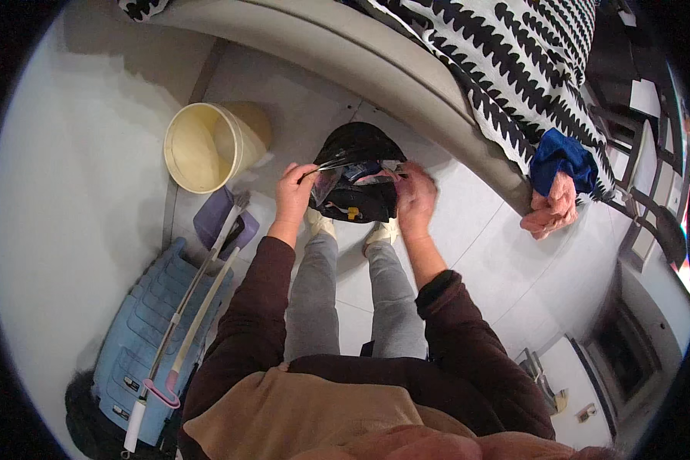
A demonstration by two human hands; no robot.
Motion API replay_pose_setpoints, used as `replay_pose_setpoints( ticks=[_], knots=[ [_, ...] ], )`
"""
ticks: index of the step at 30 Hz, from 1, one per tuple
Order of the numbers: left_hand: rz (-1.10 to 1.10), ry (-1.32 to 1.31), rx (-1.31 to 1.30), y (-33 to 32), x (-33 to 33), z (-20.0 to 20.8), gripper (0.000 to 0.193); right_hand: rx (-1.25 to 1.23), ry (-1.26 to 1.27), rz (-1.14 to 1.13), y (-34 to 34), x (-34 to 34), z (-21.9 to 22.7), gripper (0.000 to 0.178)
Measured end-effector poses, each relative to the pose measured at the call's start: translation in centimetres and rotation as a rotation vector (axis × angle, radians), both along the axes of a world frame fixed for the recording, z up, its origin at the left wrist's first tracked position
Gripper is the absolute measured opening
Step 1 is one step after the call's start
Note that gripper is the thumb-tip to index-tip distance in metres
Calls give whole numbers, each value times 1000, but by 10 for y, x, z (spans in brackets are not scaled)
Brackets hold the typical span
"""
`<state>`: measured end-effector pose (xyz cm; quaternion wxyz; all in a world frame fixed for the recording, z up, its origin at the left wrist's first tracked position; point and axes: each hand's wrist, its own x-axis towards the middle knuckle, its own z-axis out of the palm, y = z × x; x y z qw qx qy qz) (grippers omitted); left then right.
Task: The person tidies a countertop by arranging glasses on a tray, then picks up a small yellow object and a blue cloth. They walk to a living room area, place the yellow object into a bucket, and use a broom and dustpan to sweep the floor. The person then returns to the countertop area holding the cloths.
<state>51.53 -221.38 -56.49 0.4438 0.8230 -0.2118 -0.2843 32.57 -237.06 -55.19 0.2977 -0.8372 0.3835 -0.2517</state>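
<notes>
You are standing in a home, judging by the long beige padded edge of a bed or sofa (360, 61), the black-and-white patterned cloth (506, 61) draped on it, the round cream plastic bucket (215, 146), purple plastic dustpan (209, 220) and pale grey tiled floor (468, 222).
</notes>
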Motion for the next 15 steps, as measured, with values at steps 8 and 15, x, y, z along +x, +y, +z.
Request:
replay_pose_setpoints(
  ticks=[8,15],
  knots=[
    [143,42,-78,7,2,-12,18,1207,81,-249,-35,-48,-110,46],
    [6,80,97,32,-1,-32,27,1268,178,-252,-33,-68,-114,26]
  ],
)
